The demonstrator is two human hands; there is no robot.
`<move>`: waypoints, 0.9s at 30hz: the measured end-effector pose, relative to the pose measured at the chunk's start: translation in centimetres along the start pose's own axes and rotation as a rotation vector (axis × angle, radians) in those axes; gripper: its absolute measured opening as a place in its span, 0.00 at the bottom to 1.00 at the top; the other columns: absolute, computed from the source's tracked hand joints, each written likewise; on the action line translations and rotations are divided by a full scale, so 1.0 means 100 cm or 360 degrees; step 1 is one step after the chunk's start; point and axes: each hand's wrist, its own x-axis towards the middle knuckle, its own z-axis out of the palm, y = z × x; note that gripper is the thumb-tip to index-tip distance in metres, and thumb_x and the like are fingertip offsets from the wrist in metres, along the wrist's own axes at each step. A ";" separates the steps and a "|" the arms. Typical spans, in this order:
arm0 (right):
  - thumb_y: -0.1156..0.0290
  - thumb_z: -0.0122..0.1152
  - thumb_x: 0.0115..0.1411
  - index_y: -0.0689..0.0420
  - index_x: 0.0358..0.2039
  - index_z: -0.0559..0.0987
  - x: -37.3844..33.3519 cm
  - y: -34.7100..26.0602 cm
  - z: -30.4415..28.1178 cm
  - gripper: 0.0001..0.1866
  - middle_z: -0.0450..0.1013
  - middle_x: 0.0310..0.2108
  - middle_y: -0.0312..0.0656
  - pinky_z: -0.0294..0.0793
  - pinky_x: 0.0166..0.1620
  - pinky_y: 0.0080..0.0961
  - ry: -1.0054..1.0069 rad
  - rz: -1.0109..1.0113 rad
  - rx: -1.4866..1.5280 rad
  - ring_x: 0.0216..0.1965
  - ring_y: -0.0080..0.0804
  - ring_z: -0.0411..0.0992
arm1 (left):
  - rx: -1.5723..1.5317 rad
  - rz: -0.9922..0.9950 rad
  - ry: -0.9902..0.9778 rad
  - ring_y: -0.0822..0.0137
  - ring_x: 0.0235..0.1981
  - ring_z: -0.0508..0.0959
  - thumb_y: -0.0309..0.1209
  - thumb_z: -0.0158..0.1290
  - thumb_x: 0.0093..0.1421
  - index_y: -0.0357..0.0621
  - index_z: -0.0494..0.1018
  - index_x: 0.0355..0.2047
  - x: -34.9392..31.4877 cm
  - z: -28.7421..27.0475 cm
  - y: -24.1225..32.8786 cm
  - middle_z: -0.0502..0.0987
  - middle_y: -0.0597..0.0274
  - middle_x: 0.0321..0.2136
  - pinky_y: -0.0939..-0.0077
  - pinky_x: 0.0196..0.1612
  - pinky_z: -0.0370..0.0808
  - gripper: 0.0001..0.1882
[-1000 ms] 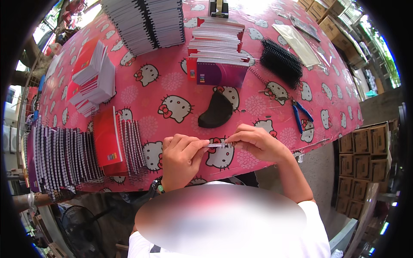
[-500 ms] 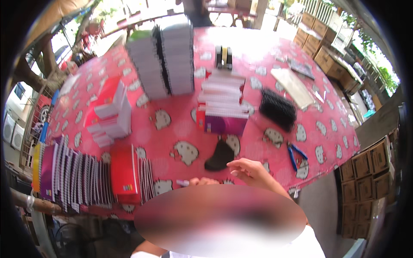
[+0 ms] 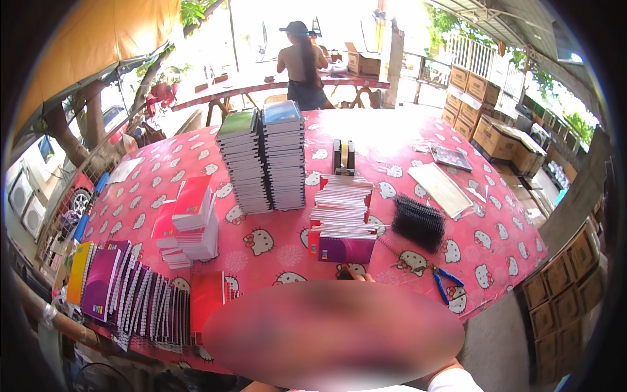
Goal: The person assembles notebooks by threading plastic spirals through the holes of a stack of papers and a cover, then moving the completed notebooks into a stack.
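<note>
A blurred oval covers most of the near table edge and my arms. Just above its rim, a few fingers of my right hand (image 3: 360, 276) show at the top of a small dark object (image 3: 343, 274). They touch or overlap it, but their grip is hidden, and the object's kind is unclear. My left hand is out of sight behind the blur. Right beyond those fingers stands a row of spiral notebooks (image 3: 346, 249) with a purple cover in front. A bundle of black binding coils (image 3: 418, 224) lies to its right, nearer me blue-handled pliers (image 3: 448, 285).
Two tall notebook stacks (image 3: 282, 160) rise beyond, beside a black tape dispenser (image 3: 343, 158). Red-covered pads (image 3: 194, 208) and a long notebook row (image 3: 140, 297) are at left. Cardboard boxes (image 3: 562, 281) stand right of the pink tablecloth (image 3: 261, 264). Another person (image 3: 302, 65) is at a far table.
The head view has tilted up, so the table sits lower in the picture. My right hand has moved onto the dark object; my left fingers have gone out of sight.
</note>
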 end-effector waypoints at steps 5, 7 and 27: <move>0.55 0.73 0.42 0.54 0.47 0.76 -0.035 0.008 -0.030 0.31 0.63 0.56 0.56 0.63 0.57 0.37 0.0017 0.0156 0.0779 0.56 0.49 0.63 | 0.0142 -0.0245 0.0054 0.74 0.41 0.72 0.43 0.62 0.47 0.57 0.77 0.32 0.002 -0.010 0.000 0.75 0.77 0.33 0.44 0.59 0.48 0.13; 0.53 0.69 0.46 0.59 0.45 0.77 -0.048 0.005 -0.040 0.30 0.65 0.54 0.54 0.61 0.58 0.35 -0.0295 0.0220 0.1656 0.57 0.41 0.63 | 0.0143 -0.0209 0.0074 0.74 0.37 0.73 0.43 0.63 0.45 0.57 0.77 0.29 -0.006 -0.006 -0.013 0.75 0.77 0.30 0.47 0.58 0.50 0.12; 0.43 0.64 0.46 0.61 0.36 0.81 -0.025 0.000 -0.039 0.31 0.69 0.52 0.51 0.63 0.56 0.35 -0.0483 0.0325 0.0890 0.52 0.41 0.68 | 0.0022 -0.0369 0.0181 0.74 0.29 0.75 0.41 0.67 0.41 0.48 0.62 0.58 0.004 0.001 -0.016 0.75 0.79 0.23 0.51 0.60 0.48 0.43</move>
